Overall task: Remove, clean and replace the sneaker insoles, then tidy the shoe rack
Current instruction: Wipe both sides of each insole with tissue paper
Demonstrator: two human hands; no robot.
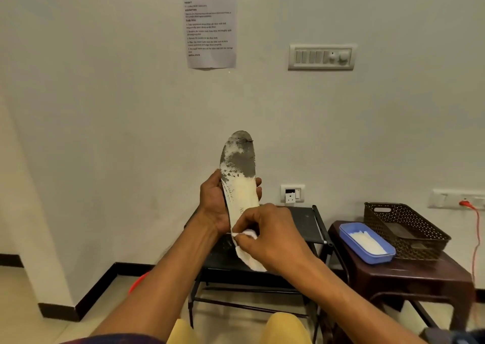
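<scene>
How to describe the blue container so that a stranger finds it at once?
Look right of the black rack, at the dark brown stool. Two things stand on it: the blue container is the nearer, shallow one with something white inside, while its neighbour is a taller brown perforated basket.

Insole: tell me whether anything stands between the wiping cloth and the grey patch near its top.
Nothing visible does. The right hand pinches the cloth against the lower end of the insole, and the pale face runs bare up to the grey patch. The left hand grips only the edges, just below that patch.
</scene>
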